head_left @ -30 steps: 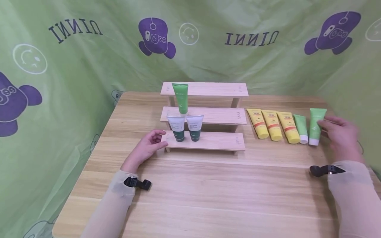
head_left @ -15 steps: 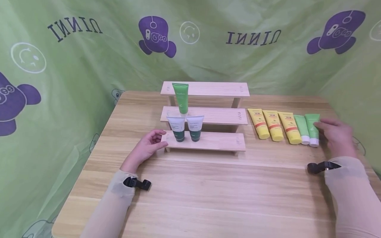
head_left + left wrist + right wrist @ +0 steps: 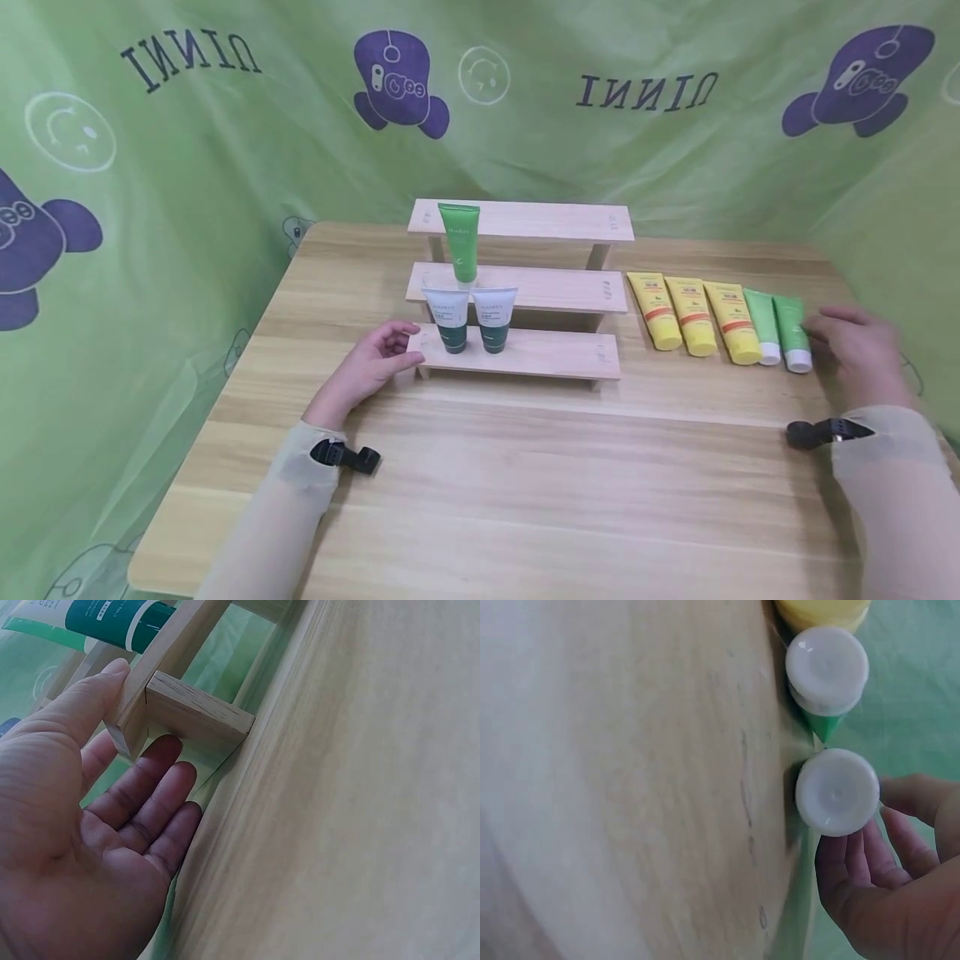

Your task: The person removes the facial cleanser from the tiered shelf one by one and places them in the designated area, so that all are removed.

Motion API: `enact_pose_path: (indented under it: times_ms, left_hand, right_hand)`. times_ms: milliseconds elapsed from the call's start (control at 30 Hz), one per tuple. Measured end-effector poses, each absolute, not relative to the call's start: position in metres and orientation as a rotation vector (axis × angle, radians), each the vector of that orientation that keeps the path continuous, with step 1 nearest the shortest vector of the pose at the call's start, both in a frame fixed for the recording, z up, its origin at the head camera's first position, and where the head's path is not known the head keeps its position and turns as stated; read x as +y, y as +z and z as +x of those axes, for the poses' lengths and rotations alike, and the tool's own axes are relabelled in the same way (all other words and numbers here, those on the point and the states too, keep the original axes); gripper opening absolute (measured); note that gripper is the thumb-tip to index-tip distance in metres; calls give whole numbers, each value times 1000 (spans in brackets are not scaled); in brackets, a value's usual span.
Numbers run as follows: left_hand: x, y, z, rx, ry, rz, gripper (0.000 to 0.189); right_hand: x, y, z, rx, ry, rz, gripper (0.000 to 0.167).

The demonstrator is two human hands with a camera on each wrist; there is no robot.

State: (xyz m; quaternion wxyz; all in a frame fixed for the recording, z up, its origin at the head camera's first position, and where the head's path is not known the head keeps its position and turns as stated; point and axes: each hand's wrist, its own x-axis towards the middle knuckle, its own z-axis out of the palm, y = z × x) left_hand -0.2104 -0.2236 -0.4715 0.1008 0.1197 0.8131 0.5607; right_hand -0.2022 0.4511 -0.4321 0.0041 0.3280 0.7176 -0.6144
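Note:
A three-tier wooden display stand (image 3: 555,354) stands on the table; my left hand (image 3: 372,360) holds the left end of its lowest tier. In the left wrist view, the thumb lies along the board's edge, the other fingers loosely bent below. At the right, my right hand (image 3: 858,346) holds a green squeeze tube (image 3: 792,329) by its right side as it lies on the table. From the right wrist, its white cap (image 3: 838,793) faces the camera, thumb and fingers around the tube behind it. A lighter green tube (image 3: 762,323) lies just to its left.
Several yellow tubes (image 3: 691,312), caps toward me, lie in a row right of the stand. Two white-and-dark-green tubes (image 3: 492,318) stand on the lowest tier, a green tube (image 3: 462,242) on the middle one. A green printed curtain (image 3: 525,158) hangs behind the table.
The right hand has brought the green tube left and down beside the lighter green one; it now lies flatter, slightly apart at the cap end. The left hand has stayed on the stand.

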Motion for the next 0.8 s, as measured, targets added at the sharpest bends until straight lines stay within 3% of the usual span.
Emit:
enact_pose_path:
  times_ms: [300,800]
  left_hand:
    - [-222,-469,-211,2384,1677,347,46]
    - [-214,-437,-195,2370,1663,363,44]
  right_hand:
    - [440,-418,-192,2260,-2014,1000,44]
    - [343,-384,-189,2115,-2500,341,23]
